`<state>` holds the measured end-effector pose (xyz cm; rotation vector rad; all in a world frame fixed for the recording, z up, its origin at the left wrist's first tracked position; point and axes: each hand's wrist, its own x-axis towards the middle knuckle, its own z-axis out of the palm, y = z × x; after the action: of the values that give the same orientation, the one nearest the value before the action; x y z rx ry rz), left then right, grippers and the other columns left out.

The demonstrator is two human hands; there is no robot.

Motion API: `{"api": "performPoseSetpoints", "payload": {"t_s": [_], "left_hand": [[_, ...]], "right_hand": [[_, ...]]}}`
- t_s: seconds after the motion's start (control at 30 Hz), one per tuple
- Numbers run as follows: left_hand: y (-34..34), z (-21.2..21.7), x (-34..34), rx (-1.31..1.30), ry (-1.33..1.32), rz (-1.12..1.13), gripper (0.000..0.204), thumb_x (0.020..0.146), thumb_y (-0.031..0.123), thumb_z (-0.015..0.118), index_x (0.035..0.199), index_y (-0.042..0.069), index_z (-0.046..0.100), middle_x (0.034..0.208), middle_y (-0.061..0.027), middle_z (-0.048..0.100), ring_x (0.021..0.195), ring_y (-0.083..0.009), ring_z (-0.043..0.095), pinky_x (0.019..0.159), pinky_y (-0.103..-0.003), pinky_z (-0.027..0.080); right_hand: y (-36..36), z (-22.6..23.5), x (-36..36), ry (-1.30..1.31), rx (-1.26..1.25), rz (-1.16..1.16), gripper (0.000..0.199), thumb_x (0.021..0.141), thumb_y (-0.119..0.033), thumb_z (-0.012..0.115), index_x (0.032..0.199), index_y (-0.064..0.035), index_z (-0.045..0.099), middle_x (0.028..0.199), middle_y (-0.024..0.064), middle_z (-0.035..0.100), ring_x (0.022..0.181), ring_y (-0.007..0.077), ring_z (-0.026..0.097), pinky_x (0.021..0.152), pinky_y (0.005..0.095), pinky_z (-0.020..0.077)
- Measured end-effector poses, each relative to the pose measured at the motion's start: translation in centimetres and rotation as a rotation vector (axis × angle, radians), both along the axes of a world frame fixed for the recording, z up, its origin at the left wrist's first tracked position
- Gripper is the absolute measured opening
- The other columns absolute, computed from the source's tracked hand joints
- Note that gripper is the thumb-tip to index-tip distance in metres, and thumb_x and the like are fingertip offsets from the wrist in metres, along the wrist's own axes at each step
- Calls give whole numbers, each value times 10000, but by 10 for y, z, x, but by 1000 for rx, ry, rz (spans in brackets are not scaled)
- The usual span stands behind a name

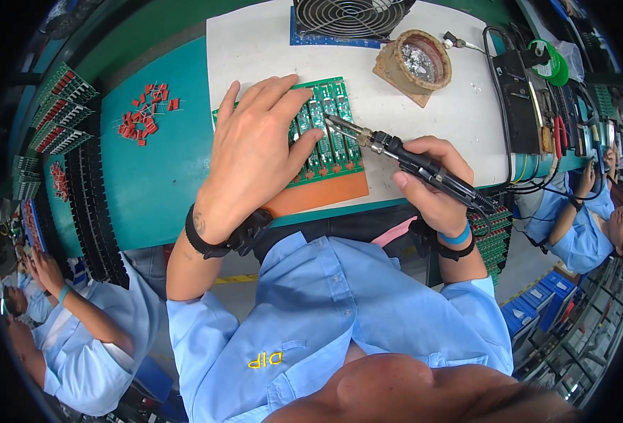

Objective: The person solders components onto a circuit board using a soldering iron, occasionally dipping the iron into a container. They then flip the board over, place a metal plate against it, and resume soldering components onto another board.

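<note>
My left hand point(249, 144) lies over a green circuit board panel point(338, 134), fingers spread, covering much of its left side. The thumb rests on the board's face. In my right hand point(444, 187) is a black soldering iron point(414, 161), held between thumb and fingers. Its metal tip points left and sits at the panel's middle rows; whether it touches a joint is too fine to tell. Beneath the panel, an orange board point(329, 196) sticks out along the near edge. Both lie on a white sheet point(438, 123).
A round solder pot point(444, 60) stands on a brown block, beside a fan point(350, 17) at the far edge. Red components point(142, 120) lie scattered on the green mat at left. Tools and cables crowd a black holder point(516, 106) at right. Co-workers sit on both sides.
</note>
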<state>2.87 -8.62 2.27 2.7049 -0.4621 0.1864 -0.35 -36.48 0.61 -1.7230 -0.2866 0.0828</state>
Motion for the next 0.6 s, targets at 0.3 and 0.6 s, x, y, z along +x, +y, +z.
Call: {"api": "performPoseSetpoints", "payload": {"t_s": [0.3,0.6], "left_hand": [[0,-4,-1,-51,-5,3,429,863,235,824,1249,87,709,1400,-115,661,1348,-322,583,1196,-621,351],[1,-2,0,-45,17,6,449,871,244,827,1282,106,711,1438,-90,651,1346,-315,586,1218,-565,359]], "right_hand": [[-3,3,4,7,-13,43,390,853,13,824,1205,36,657,1051,92,729,954,120,678,848,273,543],[-1,1,5,-21,-15,45,409,839,-7,834,1192,50,636,1025,102,703,900,123,659,817,263,529]]}}
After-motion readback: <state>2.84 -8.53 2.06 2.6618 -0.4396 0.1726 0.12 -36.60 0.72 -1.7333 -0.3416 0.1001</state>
